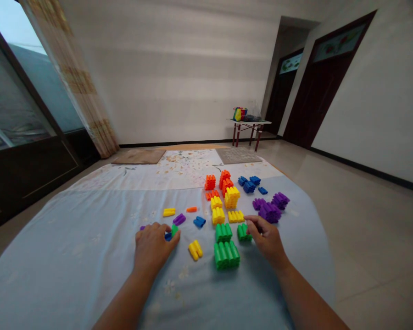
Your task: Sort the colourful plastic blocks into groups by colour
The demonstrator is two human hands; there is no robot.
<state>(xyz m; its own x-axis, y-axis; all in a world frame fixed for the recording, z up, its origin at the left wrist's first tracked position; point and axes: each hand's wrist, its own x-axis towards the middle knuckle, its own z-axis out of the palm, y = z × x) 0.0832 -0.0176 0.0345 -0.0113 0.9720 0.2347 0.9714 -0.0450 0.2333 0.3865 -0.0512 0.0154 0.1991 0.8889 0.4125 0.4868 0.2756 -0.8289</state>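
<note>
A small green piece (174, 230) sits at the fingertips of the left hand (154, 245), whose thumb and fingers curl around it; whether they grip it cannot be told. The partly curled right hand (266, 238) has its fingertips at the edge of a green block (242, 233), its hold unclear. Between the hands stand larger green blocks (226, 255) and a loose yellow piece (195, 250). Beyond the right hand lie purple blocks (270, 212), all on the cloth-covered worktop (89, 270).
</note>
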